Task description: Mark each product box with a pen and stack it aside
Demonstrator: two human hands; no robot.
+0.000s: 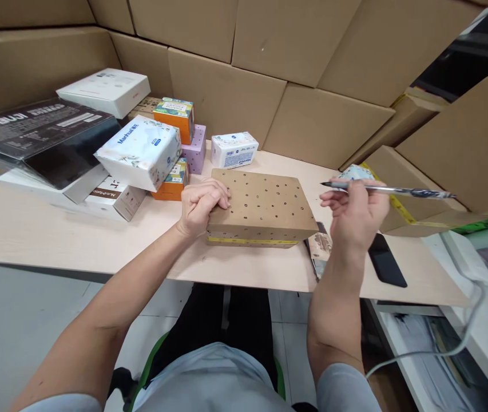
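A brown cardboard box with small dark ring marks on its top and yellow tape along its front side lies on the table before me. My left hand is closed on the box's left edge, fingers curled over the top. Raised to the right of the box, my right hand pinches a pen with a clear, patterned barrel. The pen's dark tip points left, apart from the box. Partly hidden behind my right wrist, a patterned packet lies on the table.
Stacked boxes stand at the left: a black box, a white box, a tissue pack, orange boxes and a purple box. Another tissue pack is behind. A phone lies right. Cardboard walls enclose the back.
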